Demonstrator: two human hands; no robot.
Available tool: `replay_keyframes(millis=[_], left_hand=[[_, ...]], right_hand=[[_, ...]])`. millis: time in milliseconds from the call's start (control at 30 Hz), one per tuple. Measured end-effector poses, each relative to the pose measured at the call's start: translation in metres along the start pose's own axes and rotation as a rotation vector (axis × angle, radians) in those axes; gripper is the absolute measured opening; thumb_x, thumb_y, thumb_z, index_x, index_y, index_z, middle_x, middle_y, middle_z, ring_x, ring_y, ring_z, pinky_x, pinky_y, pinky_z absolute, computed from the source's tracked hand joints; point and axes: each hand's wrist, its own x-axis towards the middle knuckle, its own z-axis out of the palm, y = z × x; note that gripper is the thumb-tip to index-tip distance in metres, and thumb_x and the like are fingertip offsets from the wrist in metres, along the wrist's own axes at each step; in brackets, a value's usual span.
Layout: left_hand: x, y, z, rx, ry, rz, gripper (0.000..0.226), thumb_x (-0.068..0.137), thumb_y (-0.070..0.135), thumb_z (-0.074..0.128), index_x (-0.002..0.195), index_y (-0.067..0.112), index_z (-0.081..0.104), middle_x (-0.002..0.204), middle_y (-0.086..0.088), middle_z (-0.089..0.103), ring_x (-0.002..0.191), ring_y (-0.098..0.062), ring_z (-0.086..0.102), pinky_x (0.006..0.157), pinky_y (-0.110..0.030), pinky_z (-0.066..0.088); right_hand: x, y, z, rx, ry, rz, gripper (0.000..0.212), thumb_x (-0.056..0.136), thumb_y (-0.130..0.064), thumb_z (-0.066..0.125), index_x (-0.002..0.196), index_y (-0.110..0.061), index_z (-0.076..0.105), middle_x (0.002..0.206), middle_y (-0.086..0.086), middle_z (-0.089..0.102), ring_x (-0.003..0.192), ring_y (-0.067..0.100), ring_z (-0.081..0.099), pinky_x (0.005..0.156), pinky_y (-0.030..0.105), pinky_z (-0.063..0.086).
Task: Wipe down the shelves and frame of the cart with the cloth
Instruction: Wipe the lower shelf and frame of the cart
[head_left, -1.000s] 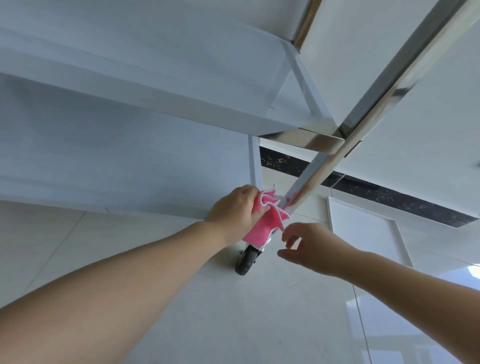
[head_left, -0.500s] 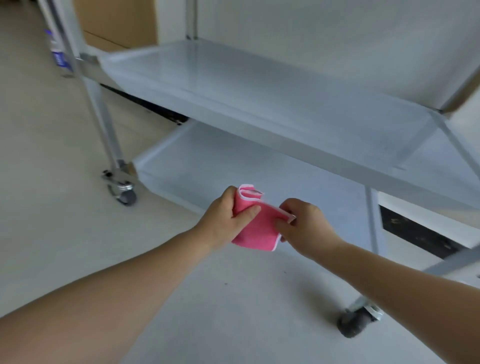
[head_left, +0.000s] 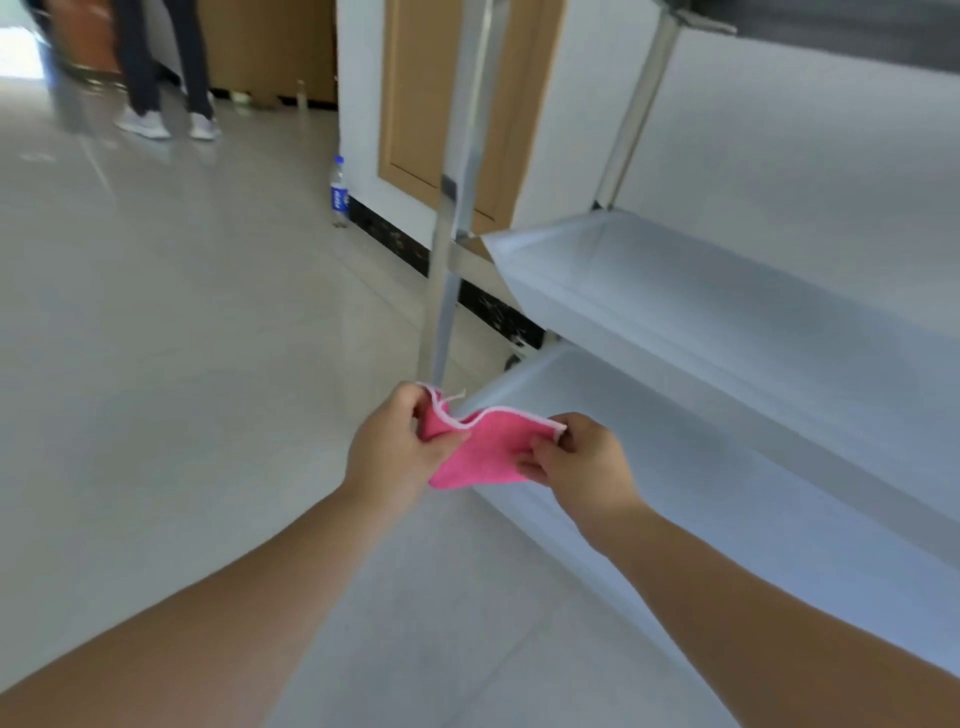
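A pink cloth with a white hem is stretched between both hands in front of the cart. My left hand pinches its left end, my right hand pinches its right corner. The cloth hangs just off the near left corner of the cart's bottom shelf, not touching it as far as I can tell. The middle shelf lies above, to the right. A shiny front-left post of the frame rises right behind the cloth. A second post stands at the back.
A plastic water bottle stands on the pale tiled floor by the wall's dark skirting. A person's legs and shoes are at the far top left. A wooden door panel is behind the cart.
My view has swung from the right wheel and post to the cart's left end. The cloth, first bunched in my left hand against the post, is now spread between both hands.
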Motion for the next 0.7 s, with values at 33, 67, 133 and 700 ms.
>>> replay_keyframes(millis=[33, 67, 133, 700], left_hand=[[0.016, -0.001, -0.01, 0.047, 0.085, 0.027, 0.036, 0.065, 0.039, 0.078, 0.084, 0.035, 0.048, 0.075, 0.02, 0.06, 0.067, 0.004, 0.056, 0.055, -0.017, 0.04], [0.032, 0.0, -0.017, 0.072, 0.163, 0.044, 0.036, 0.066, 0.04, 0.077, 0.084, 0.037, 0.046, 0.072, 0.022, 0.056, 0.064, 0.007, 0.053, 0.052, -0.013, 0.035], [0.063, 0.003, -0.027, 0.053, 0.268, 0.052, 0.035, 0.07, 0.04, 0.074, 0.089, 0.036, 0.045, 0.072, 0.023, 0.053, 0.065, 0.012, 0.05, 0.049, -0.008, 0.032], [0.147, 0.007, 0.018, -0.159, 0.121, 0.279, 0.033, 0.089, 0.031, 0.054, 0.107, 0.008, 0.038, 0.082, 0.011, 0.047, 0.072, -0.004, 0.051, 0.055, -0.015, 0.036]], right_hand=[[0.012, -0.009, 0.015, 0.09, -0.015, 0.024, 0.012, 0.085, -0.001, 0.052, 0.081, -0.01, 0.06, 0.077, 0.011, 0.071, 0.077, 0.025, 0.071, 0.077, 0.045, 0.058], [0.023, -0.017, 0.028, 0.133, -0.017, 0.038, 0.012, 0.084, -0.002, 0.054, 0.081, -0.011, 0.061, 0.076, 0.009, 0.071, 0.078, 0.024, 0.071, 0.078, 0.045, 0.058], [0.045, -0.033, 0.054, 0.222, -0.011, 0.037, 0.011, 0.083, -0.002, 0.057, 0.081, -0.011, 0.062, 0.077, 0.008, 0.072, 0.081, 0.023, 0.071, 0.08, 0.043, 0.058], [0.106, -0.013, 0.044, 0.369, 0.195, -0.013, 0.03, 0.086, 0.009, 0.043, 0.1, -0.012, 0.06, 0.092, 0.002, 0.068, 0.076, 0.008, 0.071, 0.063, 0.015, 0.054]])
